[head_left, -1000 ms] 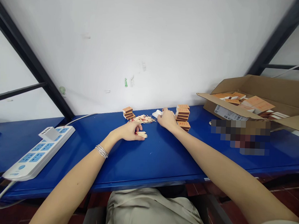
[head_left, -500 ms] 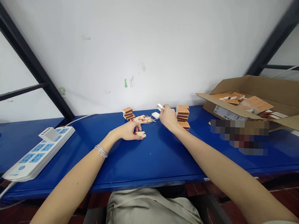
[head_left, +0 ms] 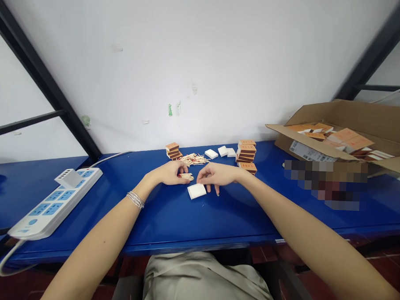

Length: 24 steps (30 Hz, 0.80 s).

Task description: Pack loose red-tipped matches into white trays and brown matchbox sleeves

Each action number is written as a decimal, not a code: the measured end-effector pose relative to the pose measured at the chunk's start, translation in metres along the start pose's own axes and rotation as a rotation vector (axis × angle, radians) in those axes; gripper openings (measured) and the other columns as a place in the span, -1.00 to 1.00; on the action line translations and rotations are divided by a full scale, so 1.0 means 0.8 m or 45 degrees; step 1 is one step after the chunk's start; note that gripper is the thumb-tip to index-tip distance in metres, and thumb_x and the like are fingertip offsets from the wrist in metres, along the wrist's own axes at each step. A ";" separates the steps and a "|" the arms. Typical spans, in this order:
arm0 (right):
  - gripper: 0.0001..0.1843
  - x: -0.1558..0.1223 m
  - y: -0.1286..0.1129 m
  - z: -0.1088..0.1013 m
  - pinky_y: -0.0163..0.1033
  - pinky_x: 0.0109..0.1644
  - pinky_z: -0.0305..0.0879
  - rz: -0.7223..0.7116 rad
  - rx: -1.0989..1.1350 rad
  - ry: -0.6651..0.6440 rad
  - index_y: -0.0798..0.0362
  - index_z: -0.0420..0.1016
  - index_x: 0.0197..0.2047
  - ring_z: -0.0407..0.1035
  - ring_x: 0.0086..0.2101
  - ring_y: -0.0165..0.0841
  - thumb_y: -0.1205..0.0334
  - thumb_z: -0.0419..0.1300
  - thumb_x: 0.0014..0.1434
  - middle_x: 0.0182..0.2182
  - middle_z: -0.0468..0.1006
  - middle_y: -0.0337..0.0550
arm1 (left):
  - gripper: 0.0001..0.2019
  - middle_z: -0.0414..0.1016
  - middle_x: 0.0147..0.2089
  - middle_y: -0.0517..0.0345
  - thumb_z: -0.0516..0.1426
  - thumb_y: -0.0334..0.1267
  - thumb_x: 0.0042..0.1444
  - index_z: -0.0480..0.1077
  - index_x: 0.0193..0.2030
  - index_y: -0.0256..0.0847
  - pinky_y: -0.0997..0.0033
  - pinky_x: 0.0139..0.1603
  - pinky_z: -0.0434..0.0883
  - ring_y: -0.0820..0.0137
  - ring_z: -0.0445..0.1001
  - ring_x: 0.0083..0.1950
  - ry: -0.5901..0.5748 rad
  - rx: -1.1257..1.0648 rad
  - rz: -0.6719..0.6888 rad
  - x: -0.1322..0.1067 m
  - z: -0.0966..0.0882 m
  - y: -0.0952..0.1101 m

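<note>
My left hand (head_left: 170, 172) rests on the blue table (head_left: 184, 215), fingers closed around a small bundle of matches (head_left: 186, 177). Just to its right, my right hand (head_left: 216, 174) hovers with fingers apart and pointing down, holding nothing. Its fingertips touch the table beside a white matchbox tray (head_left: 196, 191) lying flat. Behind the hands lies a loose pile of red-tipped matches (head_left: 193, 158).
Three more white trays (head_left: 221, 152) lie near the wall. Orange matchboxes are stacked at the left (head_left: 173, 151) and right (head_left: 246, 153) of the pile. An open cardboard carton (head_left: 349, 134) with more boxes stands at the right. A white power strip (head_left: 53, 202) lies at the left.
My right hand lifted a white tray from near the wall, brought it toward me and set it on the table beside the left hand. The left hand stayed on its matches.
</note>
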State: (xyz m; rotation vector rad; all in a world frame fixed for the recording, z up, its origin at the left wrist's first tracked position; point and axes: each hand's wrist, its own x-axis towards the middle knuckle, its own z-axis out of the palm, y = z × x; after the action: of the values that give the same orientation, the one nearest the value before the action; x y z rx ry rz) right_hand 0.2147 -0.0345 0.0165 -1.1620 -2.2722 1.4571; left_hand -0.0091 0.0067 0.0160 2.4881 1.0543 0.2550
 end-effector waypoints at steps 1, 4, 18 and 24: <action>-0.68 0.001 0.001 0.000 -0.39 -0.56 0.38 0.012 -0.025 -0.011 0.15 0.49 -0.23 0.47 -0.45 -0.38 0.04 0.24 0.09 -0.46 0.52 -0.16 | -0.66 0.37 -0.44 0.23 0.24 -0.04 -0.07 0.39 -0.25 -0.24 0.46 -0.43 0.23 0.48 0.28 -0.45 -0.005 -0.001 0.027 0.000 0.001 0.002; -0.69 0.002 0.004 -0.003 -0.36 -0.55 0.37 0.061 -0.099 0.057 0.13 0.48 -0.20 0.40 -0.58 -0.44 0.05 0.22 0.12 -0.55 0.47 -0.23 | -0.67 0.37 -0.43 0.21 0.23 -0.03 -0.06 0.39 -0.26 -0.24 0.46 -0.44 0.22 0.48 0.27 -0.45 -0.030 0.025 0.086 0.001 0.005 0.011; -0.47 0.027 0.026 -0.003 -0.31 -0.28 0.26 -0.200 -0.600 0.505 0.10 0.56 -0.05 0.36 -0.35 -0.38 0.01 0.37 -0.08 -0.24 0.55 -0.11 | -0.60 0.41 -0.35 0.13 0.19 0.08 0.02 0.43 -0.24 -0.25 0.43 -0.40 0.24 0.45 0.30 -0.42 0.034 0.035 0.155 0.008 0.013 0.010; -0.64 0.033 0.027 0.002 -0.31 -0.28 0.21 -0.238 -0.665 0.509 0.07 0.60 -0.10 0.34 -0.37 -0.38 0.11 0.30 0.03 -0.29 0.57 -0.14 | -0.65 0.42 -0.40 0.16 0.17 0.05 0.06 0.45 -0.26 -0.25 0.44 -0.41 0.23 0.45 0.31 -0.43 0.032 0.077 0.100 0.009 0.012 0.010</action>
State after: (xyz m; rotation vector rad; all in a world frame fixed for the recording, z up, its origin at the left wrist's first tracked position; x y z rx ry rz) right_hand 0.2070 -0.0126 -0.0088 -1.1872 -2.4365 0.5096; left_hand 0.0042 0.0037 0.0114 2.5900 0.9894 0.2824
